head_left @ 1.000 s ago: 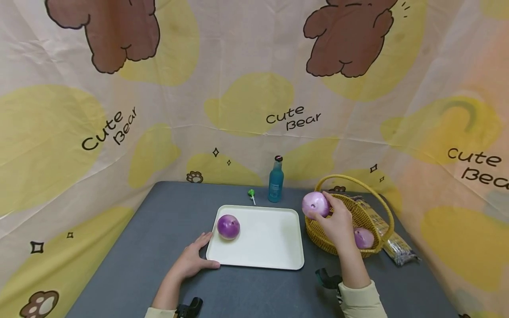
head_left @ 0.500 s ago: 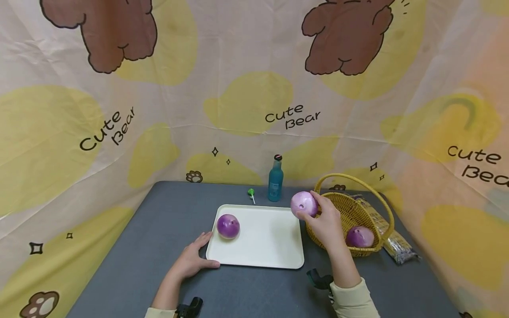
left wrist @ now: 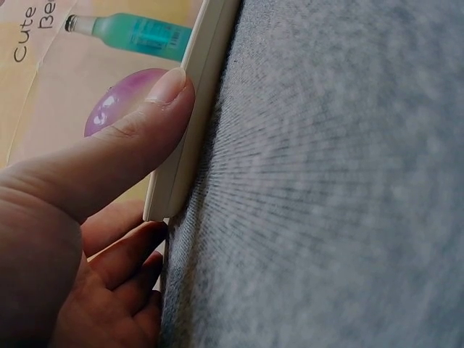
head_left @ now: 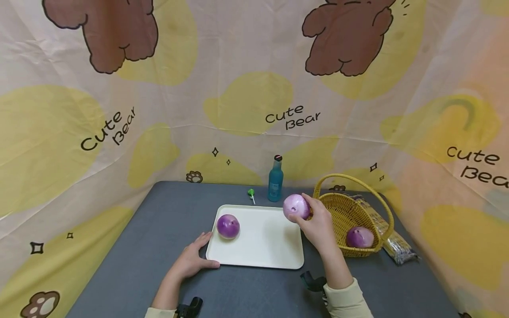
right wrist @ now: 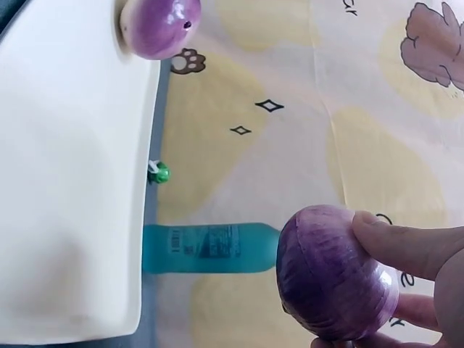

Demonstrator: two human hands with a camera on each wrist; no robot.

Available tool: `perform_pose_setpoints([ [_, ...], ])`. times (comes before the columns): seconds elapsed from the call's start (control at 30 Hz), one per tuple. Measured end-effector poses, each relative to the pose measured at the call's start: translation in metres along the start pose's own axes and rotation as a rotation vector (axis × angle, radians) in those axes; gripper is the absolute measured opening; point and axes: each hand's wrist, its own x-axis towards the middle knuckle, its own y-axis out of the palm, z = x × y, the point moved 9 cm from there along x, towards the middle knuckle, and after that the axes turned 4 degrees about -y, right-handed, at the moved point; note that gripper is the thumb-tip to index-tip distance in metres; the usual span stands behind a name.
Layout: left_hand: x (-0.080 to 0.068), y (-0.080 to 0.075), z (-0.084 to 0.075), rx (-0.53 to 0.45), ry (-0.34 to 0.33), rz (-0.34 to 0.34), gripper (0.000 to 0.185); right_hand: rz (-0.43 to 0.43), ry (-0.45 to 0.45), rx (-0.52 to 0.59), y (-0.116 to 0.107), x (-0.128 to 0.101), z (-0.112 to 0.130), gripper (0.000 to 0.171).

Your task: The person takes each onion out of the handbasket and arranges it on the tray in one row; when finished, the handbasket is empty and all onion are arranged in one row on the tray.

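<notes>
My right hand (head_left: 321,226) grips a purple onion (head_left: 295,206) between thumb and fingers, raised above the right back corner of the white tray (head_left: 266,243). In the right wrist view the thumb lies on one side of the held onion (right wrist: 330,272), with fingers partly hidden beneath it. Another purple onion (head_left: 228,226) sits at the tray's left side. My left hand (head_left: 191,258) rests against the tray's front left corner, thumb stretched along the front edge and fingers straight by the left edge. The left wrist view shows that thumb (left wrist: 138,138) against the tray rim.
A yellow wicker basket (head_left: 356,253) with a tall handle stands right of the tray, holding one purple onion (head_left: 359,237). Behind it lies a plastic packet (head_left: 397,247). A blue bottle (head_left: 275,183) and a green lollipop (head_left: 251,193) are behind the tray.
My right hand has carried its onion leftward from above the basket to over the tray's right back corner. The onion in the basket shows more fully. My left hand stays put.
</notes>
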Motion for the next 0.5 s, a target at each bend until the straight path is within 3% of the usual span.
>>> perform_pose_setpoints([
  [0.5,0.000,0.001,-0.001,-0.013,0.003,-0.002,0.112,0.031,-0.011,0.039,0.027,-0.002,0.012,0.074],
])
